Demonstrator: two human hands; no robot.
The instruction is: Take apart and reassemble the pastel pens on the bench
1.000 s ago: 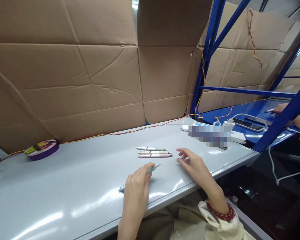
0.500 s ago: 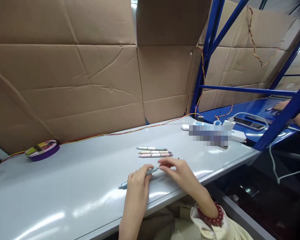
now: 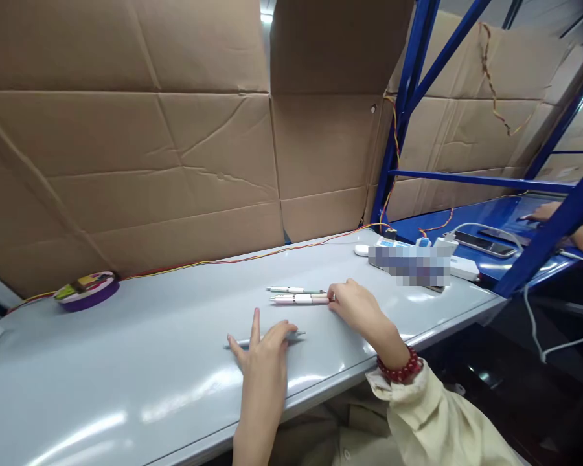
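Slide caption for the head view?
Left hand spread over a grayish pen, right hand at the end of a pinkish pen, on a table.

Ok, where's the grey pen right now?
The grey pen is just below the middle of the head view, under the left hand, lower in the picture than the pens by the right hand.

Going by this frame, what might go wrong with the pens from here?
The right hand is at the end of the pink-and-white pen, close beside the green-and-white pen, so it might knock that neighbour askew.

The left hand has its fingers spread over the blue-grey pen; on the smooth, shiny desk, that pen could roll if nudged, perhaps towards the near edge.
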